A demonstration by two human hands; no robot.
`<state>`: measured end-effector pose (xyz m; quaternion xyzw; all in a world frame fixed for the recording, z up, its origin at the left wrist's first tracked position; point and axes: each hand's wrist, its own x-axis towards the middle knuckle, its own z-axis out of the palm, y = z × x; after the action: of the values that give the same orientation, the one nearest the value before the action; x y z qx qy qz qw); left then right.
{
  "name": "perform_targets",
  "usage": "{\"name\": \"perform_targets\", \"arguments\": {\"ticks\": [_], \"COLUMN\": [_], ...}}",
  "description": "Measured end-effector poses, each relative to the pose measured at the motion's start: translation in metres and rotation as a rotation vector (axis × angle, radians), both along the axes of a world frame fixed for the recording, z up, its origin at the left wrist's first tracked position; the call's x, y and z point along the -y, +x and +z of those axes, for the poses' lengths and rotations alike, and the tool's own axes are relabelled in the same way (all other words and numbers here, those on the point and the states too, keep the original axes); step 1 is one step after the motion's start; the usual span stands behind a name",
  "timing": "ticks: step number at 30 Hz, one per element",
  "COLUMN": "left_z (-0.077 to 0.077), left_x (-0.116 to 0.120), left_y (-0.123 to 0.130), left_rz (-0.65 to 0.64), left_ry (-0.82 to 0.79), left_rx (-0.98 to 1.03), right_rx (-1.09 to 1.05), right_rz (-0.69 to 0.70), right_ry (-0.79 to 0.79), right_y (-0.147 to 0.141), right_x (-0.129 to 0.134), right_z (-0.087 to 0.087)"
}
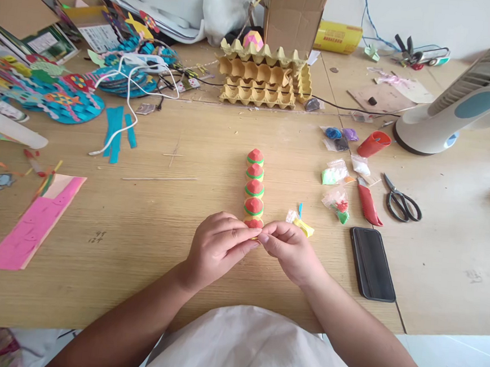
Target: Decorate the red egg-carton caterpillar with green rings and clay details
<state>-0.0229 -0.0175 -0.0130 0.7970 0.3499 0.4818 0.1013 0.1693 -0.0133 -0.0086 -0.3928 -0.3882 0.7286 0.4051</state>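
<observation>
A straight row of several small rounded pieces (255,189), red on top with green bands and yellowish bases, runs away from me on the wooden table (175,212). At its near end, my left hand (219,243) and my right hand (291,252) meet with fingertips pinched together. A small bit of yellow shows under the fingertips, mostly covered; what the fingers hold is too hidden to name. The nearest red piece lies just behind the fingertips, partly covered by them.
Right of the row are a yellow packet (303,228), clay bags (334,172), a red cutter (369,203), scissors (401,201), a phone (373,264) and a white fan (459,98). Egg cartons (258,91) stand behind; pink paper (33,226) and thin sticks (159,178) lie left.
</observation>
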Motion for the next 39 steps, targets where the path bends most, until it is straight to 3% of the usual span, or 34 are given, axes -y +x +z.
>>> {"name": "perform_targets", "arguments": {"ticks": [16, 23, 25, 39], "left_z": [0.0062, 0.0018, -0.0008, 0.0011], "left_x": [0.0010, -0.0006, -0.0016, -0.0033], "left_y": [0.0000, -0.0046, -0.0053, -0.0034], "left_rz": [-0.004, -0.167, -0.203, -0.181], "left_ry": [-0.036, -0.407, -0.447, -0.284], "left_rx": [0.055, 0.240, 0.272, 0.178], "right_rx": [-0.037, -0.019, -0.025, -0.066], "right_rz": [0.003, 0.000, 0.001, 0.016], "right_ry": [0.007, -0.008, -0.010, -0.114], "right_y": [-0.0012, -0.0004, -0.0001, 0.0009], "right_x": [-0.0001, -0.0007, -0.0008, -0.0018], "right_z": [0.0021, 0.0030, 0.0034, 0.0035]}}
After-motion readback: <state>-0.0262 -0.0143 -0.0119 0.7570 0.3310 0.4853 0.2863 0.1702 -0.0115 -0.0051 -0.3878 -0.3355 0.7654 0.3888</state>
